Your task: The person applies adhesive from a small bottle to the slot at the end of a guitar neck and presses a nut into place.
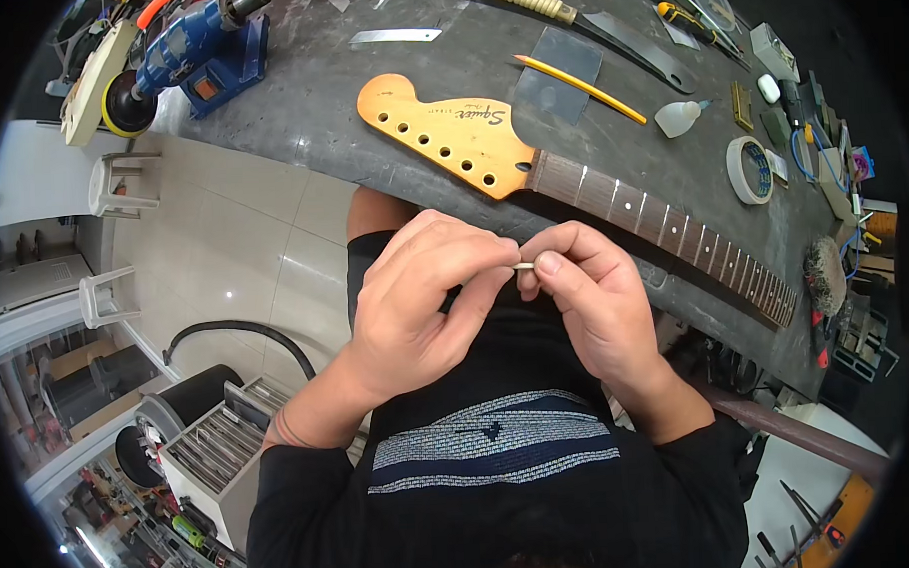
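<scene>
head: pale strip (524,266) between hands (415,303) (604,309)

Amber headstock (449,129), dark brown fretboard (659,224), dark grey worktop (309,119).
White dots pattern the fretboard; the small held piece (524,266) is off-white, the pencil (588,91) yellow, the shirt (537,351) black with a blue-and-white striped band (550,441).

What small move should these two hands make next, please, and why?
I would perhaps lift the small pale piece toward the guitar neck to compare it there: the left hand and right hand both pinch it, and the neck lies on the bench just beyond them.
</scene>
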`<action>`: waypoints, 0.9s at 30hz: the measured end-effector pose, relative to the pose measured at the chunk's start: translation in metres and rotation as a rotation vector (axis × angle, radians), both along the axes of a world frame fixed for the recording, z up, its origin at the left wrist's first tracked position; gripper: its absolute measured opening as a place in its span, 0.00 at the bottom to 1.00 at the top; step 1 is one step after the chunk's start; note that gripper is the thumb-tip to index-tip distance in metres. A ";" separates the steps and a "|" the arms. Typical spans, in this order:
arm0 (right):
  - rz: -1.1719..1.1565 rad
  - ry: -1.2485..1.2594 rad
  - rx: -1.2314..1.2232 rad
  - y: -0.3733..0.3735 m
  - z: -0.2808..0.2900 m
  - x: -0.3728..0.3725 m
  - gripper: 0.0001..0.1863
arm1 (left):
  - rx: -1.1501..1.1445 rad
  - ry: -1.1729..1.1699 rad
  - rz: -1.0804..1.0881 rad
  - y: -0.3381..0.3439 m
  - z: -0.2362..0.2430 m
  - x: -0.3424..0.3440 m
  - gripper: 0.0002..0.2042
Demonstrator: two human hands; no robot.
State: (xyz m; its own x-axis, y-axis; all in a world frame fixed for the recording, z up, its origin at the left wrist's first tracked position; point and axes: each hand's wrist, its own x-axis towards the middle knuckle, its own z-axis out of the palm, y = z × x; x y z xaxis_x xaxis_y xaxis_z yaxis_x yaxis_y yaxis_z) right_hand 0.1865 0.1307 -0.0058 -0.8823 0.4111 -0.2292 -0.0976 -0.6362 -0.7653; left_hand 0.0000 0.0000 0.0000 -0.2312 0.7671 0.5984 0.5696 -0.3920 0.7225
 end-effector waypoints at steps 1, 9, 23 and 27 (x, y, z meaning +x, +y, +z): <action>-0.051 -0.041 0.129 -0.001 0.002 -0.001 0.11 | -0.013 0.029 0.001 0.000 0.001 0.001 0.26; -0.279 -0.054 0.407 -0.017 0.008 -0.003 0.10 | -0.056 -0.224 0.023 -0.004 -0.011 0.015 0.21; -0.184 -0.017 0.298 -0.012 0.005 -0.003 0.15 | 0.067 -0.006 -0.003 0.000 -0.017 0.021 0.24; -0.180 -0.003 0.227 -0.013 0.008 -0.006 0.17 | 0.051 -0.048 0.004 0.001 -0.018 0.021 0.24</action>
